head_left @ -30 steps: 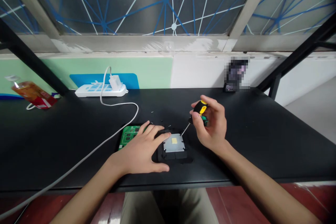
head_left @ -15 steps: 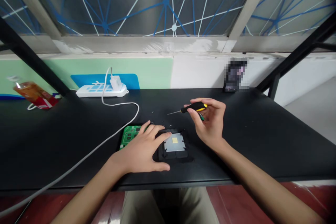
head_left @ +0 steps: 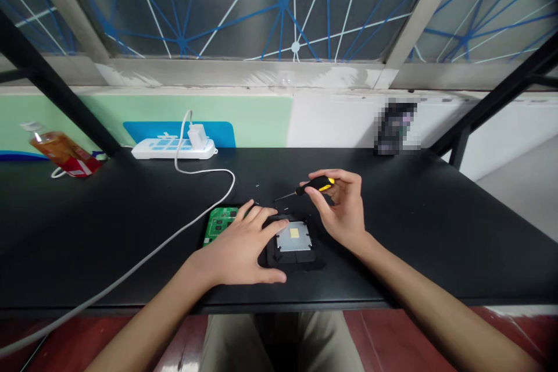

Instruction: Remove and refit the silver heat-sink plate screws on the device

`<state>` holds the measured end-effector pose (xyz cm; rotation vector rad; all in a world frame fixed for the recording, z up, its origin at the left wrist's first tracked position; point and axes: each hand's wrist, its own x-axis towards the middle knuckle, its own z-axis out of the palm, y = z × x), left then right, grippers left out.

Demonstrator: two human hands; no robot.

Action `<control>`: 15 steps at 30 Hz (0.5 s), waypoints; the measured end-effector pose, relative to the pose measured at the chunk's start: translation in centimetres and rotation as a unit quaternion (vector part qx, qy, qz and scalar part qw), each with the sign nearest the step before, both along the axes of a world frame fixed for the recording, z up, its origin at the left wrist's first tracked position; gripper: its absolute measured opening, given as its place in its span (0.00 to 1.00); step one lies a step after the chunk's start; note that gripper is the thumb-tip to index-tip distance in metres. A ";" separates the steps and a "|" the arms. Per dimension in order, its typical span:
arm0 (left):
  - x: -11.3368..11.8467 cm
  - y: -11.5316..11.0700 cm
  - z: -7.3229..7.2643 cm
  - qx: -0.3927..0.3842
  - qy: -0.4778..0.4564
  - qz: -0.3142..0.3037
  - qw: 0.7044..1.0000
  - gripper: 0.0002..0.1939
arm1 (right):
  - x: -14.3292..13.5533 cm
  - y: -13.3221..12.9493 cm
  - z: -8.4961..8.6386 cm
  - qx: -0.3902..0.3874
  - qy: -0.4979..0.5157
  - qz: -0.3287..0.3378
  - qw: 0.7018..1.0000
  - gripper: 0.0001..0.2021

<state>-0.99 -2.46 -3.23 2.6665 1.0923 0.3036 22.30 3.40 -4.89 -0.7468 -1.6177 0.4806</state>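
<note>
My right hand [head_left: 340,206] grips a screwdriver [head_left: 320,185] with a black and yellow handle. Its thin tip points left and down, close to the small screws [head_left: 286,208] scattered on the black table. My left hand [head_left: 244,247] lies with fingers spread over a black device housing [head_left: 300,257]. A square silver metal plate [head_left: 285,242] with a pale yellow pad [head_left: 294,233] sits in that housing. Left of it, partly covered by my left hand, is a green circuit board [head_left: 220,218].
A white power strip [head_left: 174,151] with a plugged-in charger [head_left: 197,136] stands at the back left. Its white cable [head_left: 163,247] runs across the table toward the front left. A bottle of amber drink [head_left: 65,151] leans at far left; a pixelated dark object [head_left: 394,128] stands at the back right.
My right hand has moved left and slightly down, bringing the screwdriver tip lower, near the loose screws. My left hand stays over the housing. The whole view has shifted slightly.
</note>
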 end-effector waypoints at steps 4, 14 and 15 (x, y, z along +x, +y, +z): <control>0.0 0.0 0.1 -0.002 0.009 0.000 1.000 0.44 | 0.2 0.1 0.0 0.002 0.010 0.004 1.000 0.20; 0.0 0.0 0.3 -0.007 0.023 0.005 1.000 0.45 | 0.6 0.5 0.5 -0.008 0.032 -0.045 0.998 0.19; 0.0 0.0 0.2 -0.007 0.024 0.005 1.000 0.45 | 0.7 0.6 0.6 -0.006 0.034 -0.048 0.998 0.19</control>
